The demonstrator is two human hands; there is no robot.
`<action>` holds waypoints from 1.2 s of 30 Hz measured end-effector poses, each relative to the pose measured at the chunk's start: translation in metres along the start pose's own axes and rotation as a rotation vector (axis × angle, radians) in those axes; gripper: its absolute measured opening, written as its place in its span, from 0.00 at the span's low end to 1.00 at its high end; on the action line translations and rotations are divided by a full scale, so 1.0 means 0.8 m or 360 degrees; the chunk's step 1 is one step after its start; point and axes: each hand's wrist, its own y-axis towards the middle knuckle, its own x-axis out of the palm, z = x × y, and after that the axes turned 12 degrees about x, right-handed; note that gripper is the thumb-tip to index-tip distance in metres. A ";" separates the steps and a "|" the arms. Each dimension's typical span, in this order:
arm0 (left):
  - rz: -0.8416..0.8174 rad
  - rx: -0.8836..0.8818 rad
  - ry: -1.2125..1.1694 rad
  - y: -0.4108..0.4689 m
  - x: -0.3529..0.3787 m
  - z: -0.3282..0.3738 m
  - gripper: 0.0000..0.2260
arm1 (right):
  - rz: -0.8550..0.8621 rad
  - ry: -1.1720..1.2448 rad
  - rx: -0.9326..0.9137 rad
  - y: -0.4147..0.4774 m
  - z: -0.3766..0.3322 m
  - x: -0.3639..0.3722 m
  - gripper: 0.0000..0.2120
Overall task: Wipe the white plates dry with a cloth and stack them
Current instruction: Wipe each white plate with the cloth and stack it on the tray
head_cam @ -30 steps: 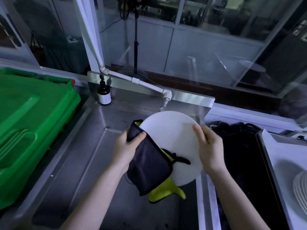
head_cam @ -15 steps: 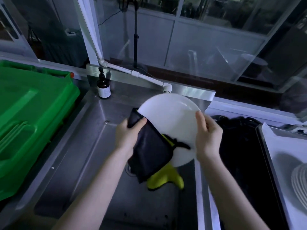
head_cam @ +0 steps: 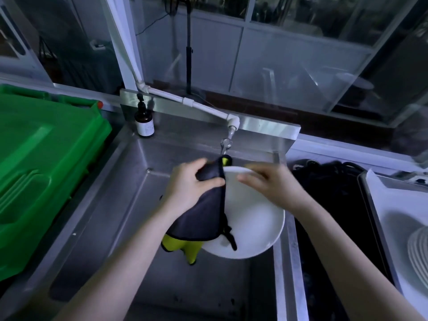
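**Drying a White Plate Under the Tap**

Just below the tap (head_cam: 225, 144), a person holds a white plate (head_cam: 252, 228) up over the sink (head_cam: 129, 205). The plate is tipped so its inside faces the person. Its top edge is close under the tap.

The left hand (head_cam: 192, 184) is below the tap and a bit to the left. Its fingers and thumb are curled tight round a cloth (head_cam: 201, 216). The cloth is dark on one side and yellow on the other. It folds over the plate's left edge and hangs down. A yellow corner dangles lowest.

The right hand (head_cam: 271, 181) is below the tap and a bit to the right. It looks blurry. Its thumb lies on the front of the plate and its fingers reach over the top edge, so it pinches the rim.

Left of the tap, a brown bottle (head_cam: 144, 121) stands on the back ledge. Further left is a big green bin (head_cam: 46, 158). A white pipe (head_cam: 185, 100) runs up and left from the tap. Far to the right of the tap, a stack of plates (head_cam: 419, 251) sits on a white tray (head_cam: 389, 195).
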 end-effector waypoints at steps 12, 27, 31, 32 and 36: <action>0.0211 -0.0551 -0.0381 -0.014 -0.003 -0.016 0.09 | 0.0512 0.0414 0.0233 -0.009 0.026 0.012 0.23; 0.0913 -0.1271 -0.1020 -0.021 0.040 -0.004 0.07 | 0.1244 0.1329 0.0772 -0.019 0.002 0.076 0.22; 0.0892 -0.1112 -0.0955 -0.017 0.022 -0.008 0.06 | 0.0824 0.1118 0.0645 -0.023 0.021 0.054 0.12; 0.0835 -0.1006 -0.0850 -0.015 0.014 -0.007 0.06 | 0.0710 0.1045 0.0570 -0.021 0.025 0.037 0.10; 0.0391 -0.0443 -0.0391 -0.005 -0.006 0.007 0.11 | 0.0281 0.0393 0.0214 -0.002 0.012 -0.011 0.06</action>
